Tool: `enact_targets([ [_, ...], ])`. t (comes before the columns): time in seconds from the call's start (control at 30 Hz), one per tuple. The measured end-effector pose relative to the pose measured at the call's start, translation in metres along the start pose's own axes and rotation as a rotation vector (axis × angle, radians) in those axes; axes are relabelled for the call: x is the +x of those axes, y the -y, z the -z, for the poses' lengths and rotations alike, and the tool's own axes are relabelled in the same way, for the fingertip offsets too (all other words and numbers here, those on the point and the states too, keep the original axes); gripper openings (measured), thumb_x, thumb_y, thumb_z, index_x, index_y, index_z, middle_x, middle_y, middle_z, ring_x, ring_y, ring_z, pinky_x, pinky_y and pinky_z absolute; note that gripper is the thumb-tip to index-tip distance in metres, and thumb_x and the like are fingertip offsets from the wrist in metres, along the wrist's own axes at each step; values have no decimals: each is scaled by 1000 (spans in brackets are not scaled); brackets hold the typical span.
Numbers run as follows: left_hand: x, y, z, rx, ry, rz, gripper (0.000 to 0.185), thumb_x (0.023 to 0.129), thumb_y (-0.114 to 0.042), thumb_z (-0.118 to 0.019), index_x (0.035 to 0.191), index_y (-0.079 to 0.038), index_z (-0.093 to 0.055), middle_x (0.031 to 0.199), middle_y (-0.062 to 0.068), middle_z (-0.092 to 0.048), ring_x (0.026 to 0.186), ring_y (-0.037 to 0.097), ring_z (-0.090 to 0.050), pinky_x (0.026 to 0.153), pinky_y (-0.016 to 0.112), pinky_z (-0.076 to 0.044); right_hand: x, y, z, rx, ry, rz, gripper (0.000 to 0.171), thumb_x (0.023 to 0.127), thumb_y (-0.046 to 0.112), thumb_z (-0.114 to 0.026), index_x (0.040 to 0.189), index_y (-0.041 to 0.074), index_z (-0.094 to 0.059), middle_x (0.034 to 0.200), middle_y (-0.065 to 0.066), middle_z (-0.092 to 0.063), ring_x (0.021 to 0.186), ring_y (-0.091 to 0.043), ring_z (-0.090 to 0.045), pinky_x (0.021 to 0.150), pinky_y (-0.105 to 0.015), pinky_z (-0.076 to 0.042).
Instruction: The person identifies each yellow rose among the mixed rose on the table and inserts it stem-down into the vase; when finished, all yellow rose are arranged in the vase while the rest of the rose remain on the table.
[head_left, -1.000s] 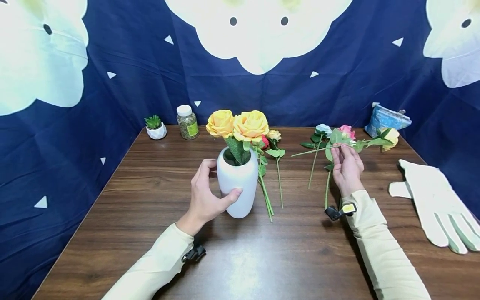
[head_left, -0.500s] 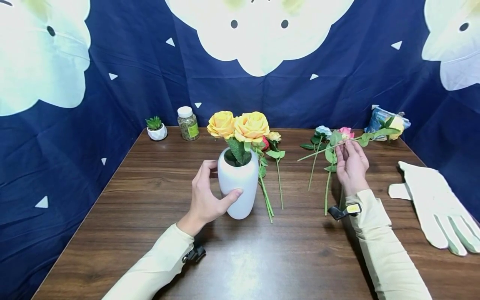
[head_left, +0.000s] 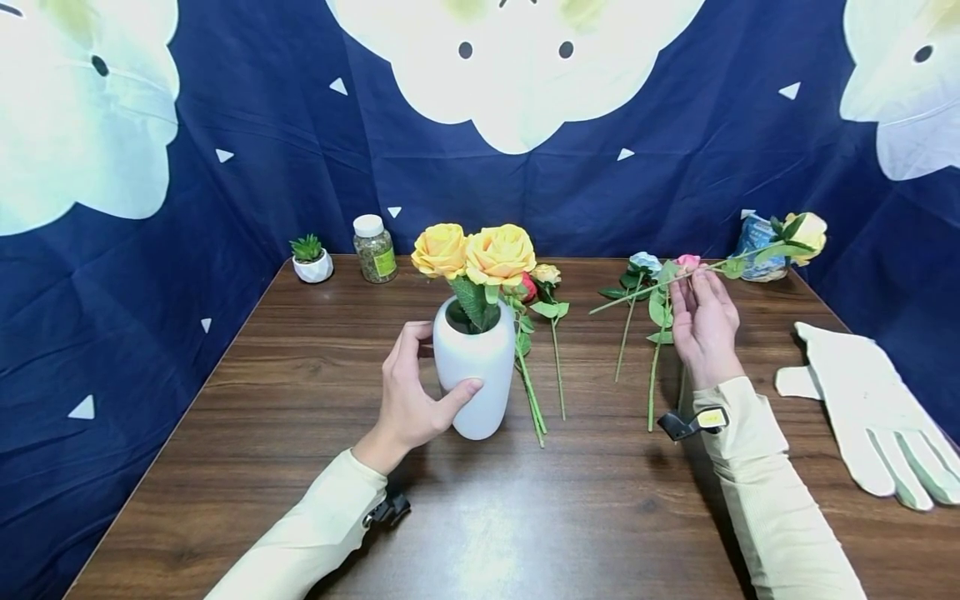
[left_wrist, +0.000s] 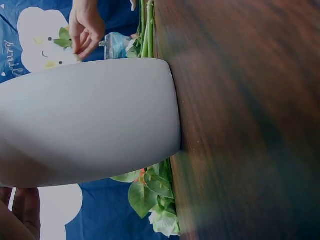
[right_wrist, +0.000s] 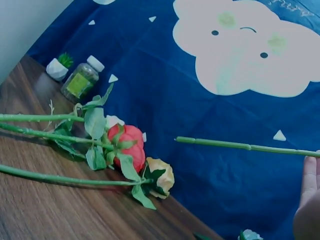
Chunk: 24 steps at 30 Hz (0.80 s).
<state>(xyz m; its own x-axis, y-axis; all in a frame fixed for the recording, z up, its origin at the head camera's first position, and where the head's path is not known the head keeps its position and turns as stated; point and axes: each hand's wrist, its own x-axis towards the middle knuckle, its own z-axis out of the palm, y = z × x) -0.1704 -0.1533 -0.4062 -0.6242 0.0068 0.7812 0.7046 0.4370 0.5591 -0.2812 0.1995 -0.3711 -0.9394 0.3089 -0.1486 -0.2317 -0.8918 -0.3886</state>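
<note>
My left hand (head_left: 408,400) holds a white vase (head_left: 483,383) from its left side, thumb across the front. The vase stands upright on the table, with two yellow roses (head_left: 501,254) in its mouth. Off to the right, my right hand (head_left: 707,333) pinches the green stem of a pale yellow rose (head_left: 808,237) between thumb and fingers. That rose is raised, its bloom out to the right and its bare stem end (right_wrist: 187,140) pointing left. In the left wrist view the vase wall (left_wrist: 95,120) fills much of the picture.
Behind the vase lie a red rose (right_wrist: 131,145) and a small yellowish rose (head_left: 547,273). A blue rose (head_left: 647,262) and a pink rose (head_left: 687,262) lie near my right hand. Around them are a blue packet (head_left: 756,242), white glove (head_left: 870,400), jar (head_left: 375,250) and potted succulent (head_left: 312,260).
My right hand has moved slightly right and away from me, lifting the pale yellow rose higher, its bloom now above the blue packet. My left hand has stayed on the vase.
</note>
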Motion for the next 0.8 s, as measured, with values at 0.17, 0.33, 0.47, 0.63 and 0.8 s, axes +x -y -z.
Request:
enact_targets([
  [0.17, 0, 1, 0, 4, 1, -2, 84, 85, -70, -66, 119, 5, -57, 109, 16, -64, 94, 27, -64, 81, 31, -53, -8, 0, -5, -10, 97, -12, 20, 102, -4, -53, 88, -5, -67, 86, -15, -75, 79, -22, -73, 73, -31, -61],
  [0.33, -1, 1, 0, 14, 4, -12, 83, 87, -70, -65, 120, 5, -57, 110, 16, -64, 95, 27, -64, 81, 33, -54, -15, -1, -9, -23, 154, 9, 22, 102, -4, -52, 88, -5, -68, 84, -15, -73, 79, -23, -73, 71, -30, -61],
  [0.47, -1, 2, 0, 15, 1, -22, 80, 87, -68, -66, 120, 4, -58, 109, 15, -65, 93, 28, -65, 79, 34, -54, -20, -1, -15, -9, 156, 17, 17, 100, -6, -57, 87, -4, -69, 82, -15, -73, 76, -23, -73, 69, -30, -61],
  [0.63, 0, 2, 0, 10, 4, -11, 81, 86, -70, -66, 120, 4, -58, 109, 15, -64, 93, 27, -65, 79, 33, -54, -26, -3, -22, 20, 186, 30, 13, 96, -9, -60, 88, -6, -69, 81, -17, -72, 74, -26, -73, 69, -31, -62],
  [0.8, 0, 0, 1, 7, 8, 7, 85, 85, -72, -65, 120, 5, -57, 110, 16, -64, 95, 26, -64, 82, 31, -53, -35, -4, -29, 35, 231, 42, 13, 97, -9, -59, 88, -7, -69, 82, -18, -72, 74, -26, -73, 70, -32, -62],
])
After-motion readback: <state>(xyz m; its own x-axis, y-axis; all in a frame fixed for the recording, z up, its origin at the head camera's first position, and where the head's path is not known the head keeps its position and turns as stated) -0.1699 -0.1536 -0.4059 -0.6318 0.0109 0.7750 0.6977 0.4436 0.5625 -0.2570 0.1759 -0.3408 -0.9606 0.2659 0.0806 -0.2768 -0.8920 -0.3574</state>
